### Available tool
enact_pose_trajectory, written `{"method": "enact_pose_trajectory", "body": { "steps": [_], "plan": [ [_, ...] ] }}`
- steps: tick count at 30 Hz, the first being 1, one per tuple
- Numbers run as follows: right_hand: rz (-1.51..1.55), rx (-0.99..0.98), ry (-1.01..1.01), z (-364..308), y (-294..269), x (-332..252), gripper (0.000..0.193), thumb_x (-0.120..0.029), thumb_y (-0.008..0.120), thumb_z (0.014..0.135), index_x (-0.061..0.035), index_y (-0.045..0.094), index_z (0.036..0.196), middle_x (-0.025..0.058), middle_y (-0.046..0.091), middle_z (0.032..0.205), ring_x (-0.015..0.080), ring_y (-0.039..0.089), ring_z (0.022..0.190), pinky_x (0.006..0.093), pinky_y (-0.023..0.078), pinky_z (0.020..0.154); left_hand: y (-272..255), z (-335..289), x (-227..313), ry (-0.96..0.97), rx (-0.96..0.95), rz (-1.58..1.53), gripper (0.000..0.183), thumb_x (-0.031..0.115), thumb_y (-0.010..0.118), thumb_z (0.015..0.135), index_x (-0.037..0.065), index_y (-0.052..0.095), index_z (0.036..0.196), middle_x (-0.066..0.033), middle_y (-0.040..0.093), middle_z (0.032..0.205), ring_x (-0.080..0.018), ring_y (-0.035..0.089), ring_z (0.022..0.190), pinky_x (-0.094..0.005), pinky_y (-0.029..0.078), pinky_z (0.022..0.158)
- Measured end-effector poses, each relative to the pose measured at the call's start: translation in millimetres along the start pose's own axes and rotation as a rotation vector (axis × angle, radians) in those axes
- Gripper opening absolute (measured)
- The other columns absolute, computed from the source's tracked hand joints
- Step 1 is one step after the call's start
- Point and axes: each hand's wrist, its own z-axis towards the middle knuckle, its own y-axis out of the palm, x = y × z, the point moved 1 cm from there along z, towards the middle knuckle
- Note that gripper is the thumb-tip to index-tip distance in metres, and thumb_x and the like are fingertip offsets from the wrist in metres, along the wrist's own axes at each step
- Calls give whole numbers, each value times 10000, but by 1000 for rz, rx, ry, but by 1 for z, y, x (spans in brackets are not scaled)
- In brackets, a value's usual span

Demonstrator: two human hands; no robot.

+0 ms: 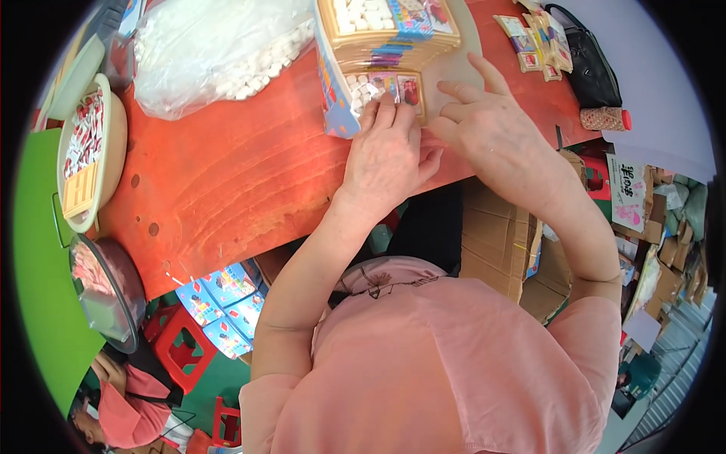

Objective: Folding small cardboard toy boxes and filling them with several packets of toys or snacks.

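My left hand lies with its fingertips on the near edge of a small tray pack holding white pieces and a printed picture card. The thumb stands apart from the fingers. That pack sits inside a blue printed cardboard box, whose near side is open. Behind it in the box rises a stack of similar tan tray packs. To the right of the box my right hand hovers with fingers spread, apparently holding nothing. Its fingertips are near a pale flat surface beside the box.
A clear bag of white pieces lies left on the red table. Further left are a tub of small wrapped packets and a dark-rimmed basin. At right stand a black handbag, a red-lidded jar and more tray packs.
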Motion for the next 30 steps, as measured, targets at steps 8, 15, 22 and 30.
{"method": "enact_pose_trajectory", "body": {
  "steps": [8, 15, 22, 30],
  "plan": [
    [404, 729, 326, -40, 24, 58, 207, -5, 659, 857, -37, 686, 1060, 130, 677, 965, 305, 645, 1030, 436, 500, 935, -1, 1, 5, -78, 58, -7, 499, 287, 780, 816, -30, 636, 1174, -219, 568, 1242, -419, 512, 1254, -578, 386, 1090],
    [301, 723, 937, -86, 145, 230, 329, -278, 665, 936, -2, 683, 1114, 194, 672, 1032, 364, 637, 1038, 445, 509, 914, 13, -18, 12, -48, 147, 31, 449, 183, 755, 860, 12, 617, 1251, -227, 519, 1412, -435, 437, 1390, -647, 274, 1148],
    [17, 275, 1226, -48, 155, 233, 525, -437, 726, 872, -99, 637, 1264, 228, 626, 1213, 395, 584, 1152, 483, 496, 972, 22, -22, 6, -42, 137, 79, 469, 203, 753, 865, 2, 599, 1260, -230, 521, 1424, -434, 428, 1400, -654, 251, 1164],
    [397, 776, 1170, -79, 109, 255, 674, -479, 732, 766, -91, 604, 1302, 217, 609, 1184, 330, 637, 1091, 475, 525, 919, 19, -23, 7, -51, 85, 118, 469, 249, 745, 875, -14, 592, 1232, -232, 523, 1425, -424, 433, 1397, -660, 237, 1171]
  ]
}}
